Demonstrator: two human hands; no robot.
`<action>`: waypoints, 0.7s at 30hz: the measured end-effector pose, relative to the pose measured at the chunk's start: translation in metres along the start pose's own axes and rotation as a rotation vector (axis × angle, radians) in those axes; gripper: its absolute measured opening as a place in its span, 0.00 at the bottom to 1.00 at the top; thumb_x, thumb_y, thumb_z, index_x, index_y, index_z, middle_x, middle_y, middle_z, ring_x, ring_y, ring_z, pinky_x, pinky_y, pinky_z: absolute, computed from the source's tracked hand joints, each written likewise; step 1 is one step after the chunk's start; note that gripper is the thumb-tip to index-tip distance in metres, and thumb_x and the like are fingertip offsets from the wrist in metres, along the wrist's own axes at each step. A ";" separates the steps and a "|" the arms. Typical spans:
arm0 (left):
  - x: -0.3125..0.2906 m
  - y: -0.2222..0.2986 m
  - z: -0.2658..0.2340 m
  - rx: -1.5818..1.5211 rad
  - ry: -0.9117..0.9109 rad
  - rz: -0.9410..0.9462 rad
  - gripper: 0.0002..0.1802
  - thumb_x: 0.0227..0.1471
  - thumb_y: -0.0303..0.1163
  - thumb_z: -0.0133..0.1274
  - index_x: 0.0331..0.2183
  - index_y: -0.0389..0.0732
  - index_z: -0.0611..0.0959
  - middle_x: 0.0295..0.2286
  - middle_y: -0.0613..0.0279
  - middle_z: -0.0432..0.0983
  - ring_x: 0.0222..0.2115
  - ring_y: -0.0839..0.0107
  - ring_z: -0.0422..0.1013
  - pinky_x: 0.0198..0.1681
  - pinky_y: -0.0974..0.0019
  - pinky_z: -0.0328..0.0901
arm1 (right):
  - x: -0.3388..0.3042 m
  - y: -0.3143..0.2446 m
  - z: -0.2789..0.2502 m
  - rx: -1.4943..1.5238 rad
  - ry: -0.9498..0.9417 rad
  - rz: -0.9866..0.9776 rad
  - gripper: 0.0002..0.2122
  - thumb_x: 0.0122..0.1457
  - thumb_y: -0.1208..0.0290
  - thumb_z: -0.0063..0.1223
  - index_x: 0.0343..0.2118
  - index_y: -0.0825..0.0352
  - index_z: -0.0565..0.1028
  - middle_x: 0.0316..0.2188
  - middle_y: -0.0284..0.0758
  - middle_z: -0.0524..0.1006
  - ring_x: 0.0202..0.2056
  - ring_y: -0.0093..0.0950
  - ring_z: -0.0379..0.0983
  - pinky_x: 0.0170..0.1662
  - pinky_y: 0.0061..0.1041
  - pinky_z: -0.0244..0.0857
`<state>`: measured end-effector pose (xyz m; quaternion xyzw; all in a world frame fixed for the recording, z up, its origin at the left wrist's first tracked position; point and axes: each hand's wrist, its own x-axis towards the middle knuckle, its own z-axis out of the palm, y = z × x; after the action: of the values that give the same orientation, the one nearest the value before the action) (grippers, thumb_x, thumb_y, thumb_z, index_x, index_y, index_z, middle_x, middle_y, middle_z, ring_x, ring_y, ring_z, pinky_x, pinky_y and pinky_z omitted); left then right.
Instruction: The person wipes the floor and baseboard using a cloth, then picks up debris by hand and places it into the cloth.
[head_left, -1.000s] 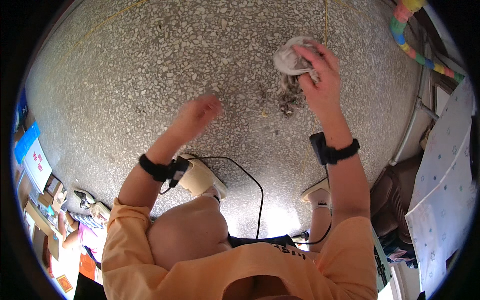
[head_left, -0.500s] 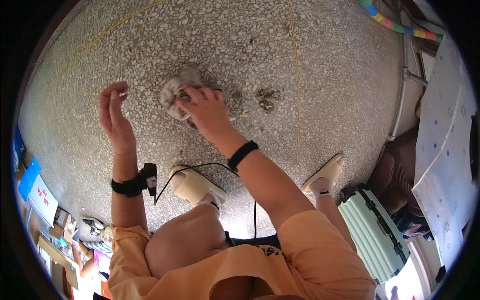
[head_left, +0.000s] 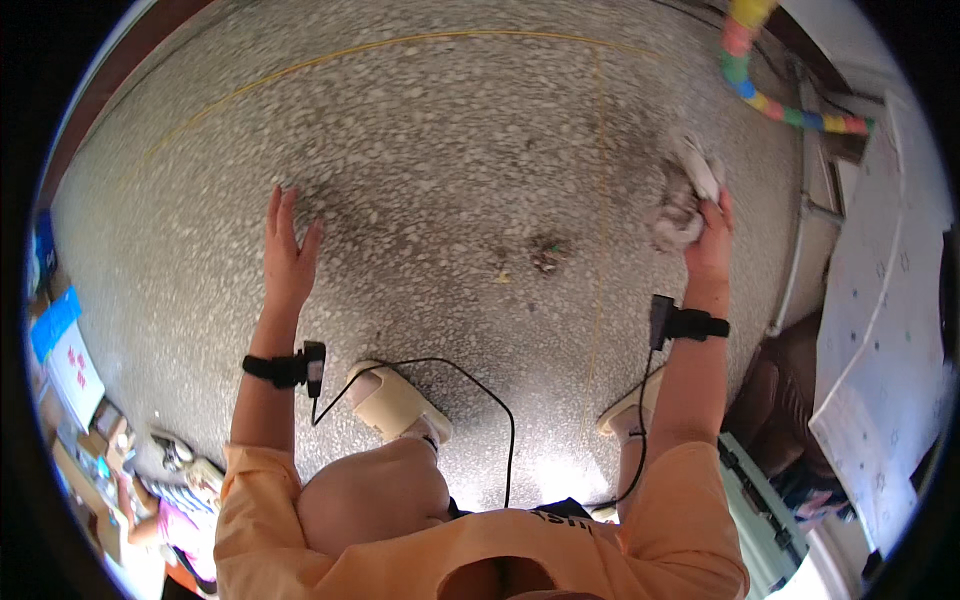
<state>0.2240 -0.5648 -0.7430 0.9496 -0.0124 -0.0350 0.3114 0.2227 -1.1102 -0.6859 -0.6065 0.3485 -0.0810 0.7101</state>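
My right hand (head_left: pixel 710 240) grips a crumpled greyish-white cloth (head_left: pixel 680 210) at the right of the speckled stone floor (head_left: pixel 420 200). The cloth is bunched and slightly blurred, and I cannot tell whether it touches the floor. Over at the left, my left hand (head_left: pixel 288 250) is open with its fingers apart and nothing in it. Between the two hands lies a small heap of dark debris (head_left: pixel 547 254), with a tiny yellow scrap (head_left: pixel 502 277) beside it. Each of my wrists wears a black strap with a small device.
A black cable (head_left: pixel 508 420) loops between my wrists, above my cream slippers (head_left: pixel 400 402). To the right stand a pale green suitcase (head_left: pixel 755 510), a star-patterned white sheet (head_left: pixel 880 300) and a grey pipe (head_left: pixel 790 270). Another person (head_left: pixel 180 525) is at the lower left near boxes.
My right hand has carried the cloth from the middle of the floor far to the right. My left hand has shifted a little right, its fingers now spread.
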 end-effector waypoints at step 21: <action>0.006 0.007 -0.025 0.068 -0.062 -0.185 0.32 0.49 0.33 0.54 0.55 0.40 0.67 0.56 0.44 0.59 0.56 0.50 0.59 0.54 0.57 0.62 | -0.117 0.125 0.329 -1.310 -0.822 -0.937 0.12 0.52 0.69 0.53 0.41 0.57 0.76 0.49 0.33 0.68 0.48 0.36 0.65 0.49 0.42 0.61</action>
<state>0.2320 -0.5559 -0.7191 0.9552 0.0643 -0.0926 0.2737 0.2926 -0.7509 -0.7474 -0.9501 -0.2392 0.0758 0.1854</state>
